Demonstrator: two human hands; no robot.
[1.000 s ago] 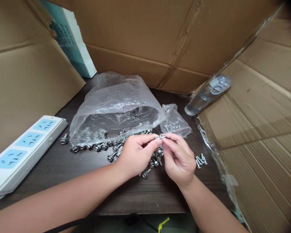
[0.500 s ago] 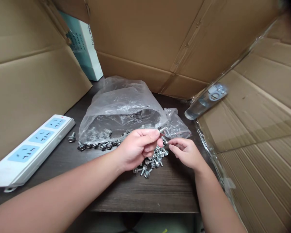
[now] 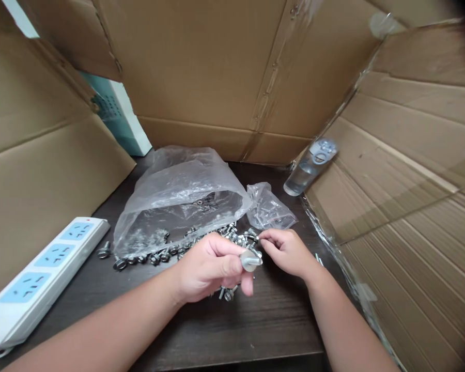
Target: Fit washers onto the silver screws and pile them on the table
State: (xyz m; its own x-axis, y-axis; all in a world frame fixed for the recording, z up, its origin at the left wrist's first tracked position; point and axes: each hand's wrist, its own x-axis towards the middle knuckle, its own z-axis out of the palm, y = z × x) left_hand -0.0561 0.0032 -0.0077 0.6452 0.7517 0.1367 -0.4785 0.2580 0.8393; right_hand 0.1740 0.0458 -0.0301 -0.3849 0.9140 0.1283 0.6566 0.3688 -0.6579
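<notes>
My left hand (image 3: 211,266) is closed, pinching a silver bolt with a washer (image 3: 250,259) between thumb and fingers. It hovers over a loose pile of bolts (image 3: 232,239) on the dark wooden table (image 3: 263,320). My right hand (image 3: 289,250) sits just right of it with its fingertips pinched together at the edge of the pile; what they hold is too small to make out. A large clear plastic bag (image 3: 180,199) lies behind the pile with more bolts along its mouth. A small clear bag (image 3: 269,209) lies to its right.
Cardboard walls (image 3: 201,67) surround the table on three sides. A white power strip (image 3: 42,268) lies at the left edge, with a lone bolt (image 3: 103,252) beside it. A clear plastic bottle (image 3: 308,168) leans at the back right. A teal and white box (image 3: 118,121) stands at the back left.
My hands have parted. The left hand kept the bolt and dropped toward me; the right hand moved to the edge of the bolt pile. The view tilted upward.
</notes>
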